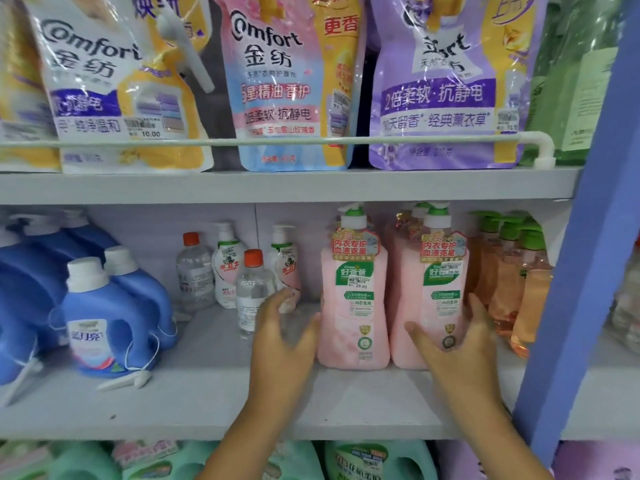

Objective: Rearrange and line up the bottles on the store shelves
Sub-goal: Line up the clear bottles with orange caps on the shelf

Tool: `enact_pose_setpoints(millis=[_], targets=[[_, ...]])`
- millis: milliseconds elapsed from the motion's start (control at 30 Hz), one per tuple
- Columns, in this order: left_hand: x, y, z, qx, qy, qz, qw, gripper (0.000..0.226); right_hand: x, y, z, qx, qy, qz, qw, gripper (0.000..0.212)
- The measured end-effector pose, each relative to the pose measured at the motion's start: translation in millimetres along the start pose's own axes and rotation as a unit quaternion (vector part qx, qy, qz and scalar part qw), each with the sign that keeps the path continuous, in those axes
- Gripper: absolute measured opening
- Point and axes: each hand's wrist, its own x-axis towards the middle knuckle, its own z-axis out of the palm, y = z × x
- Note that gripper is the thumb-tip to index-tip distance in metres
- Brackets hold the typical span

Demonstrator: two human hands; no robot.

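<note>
We reach both forearms up onto the middle shelf (194, 403). Our left hand (282, 336) is spread, fingers straight, thumb against the side of the left pink pump bottle (353, 306). Our right hand (450, 344) curls around the front of the right pink pump bottle (431, 299), which stands just beside the first. Bare grey shelf lies open left of our hands, up to a clear bottle (252, 289) with an orange cap. The pink bottles are smooth, glossy plastic.

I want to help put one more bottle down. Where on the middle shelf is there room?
Bare shelf lies between the blue detergent jug and the left pink pump bottle, in front of the clear orange-capped bottle. Crowded: the orange pump bottles beside the right pink pump bottle.
</note>
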Motion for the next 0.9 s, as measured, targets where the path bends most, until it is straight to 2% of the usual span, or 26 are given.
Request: enact_pose_setpoints(millis=[67,100,167,233,300,433,500,633,733,900], targets=[[16,-6,-26,0.044,0.139,0.042,0.988,0.062,-23,-14,0,-0.039,0.082,-0.098,0.991,0.08],[27,-12,-35,0.065,0.163,0.031,0.984,0.072,-37,-23,5,-0.029,0.098,-0.154,0.983,0.066],[53,-19,-43,0.062,0.094,-0.034,0.993,0.091,-58,-46,23,0.033,0.025,-0.222,0.974,0.039],[71,-21,-43,0.04,-0.009,-0.096,0.995,0.09,-68,-70,49,0.083,-0.079,-0.201,0.973,0.028],[77,-23,-52,0.06,-0.064,-0.076,0.993,0.085,-69,-96,78,0.103,-0.149,-0.141,0.973,0.027],[48,-30,-95,0.049,-0.046,-0.032,0.997,0.082,-56,-120,145,0.127,-0.202,-0.051,0.97,0.029],[27,-29,-117,0.033,-0.023,-0.007,0.999,0.077,-46,-133,184,0.119,-0.207,-0.024,0.971,0.021],[1,-31,-154,0.027,0.005,-0.011,1.0,0.091,-23,-162,269,0.078,-0.265,-0.036,0.96,0.004],[-1,-42,-174,0.041,0.016,-0.011,0.999,0.103,-7,-182,332,-0.001,-0.286,-0.076,0.955,0.027],[4,-49,-190,0.053,-0.015,-0.017,0.998,0.105,7,-183,398,-0.161,-0.314,-0.112,0.929,0.04]])
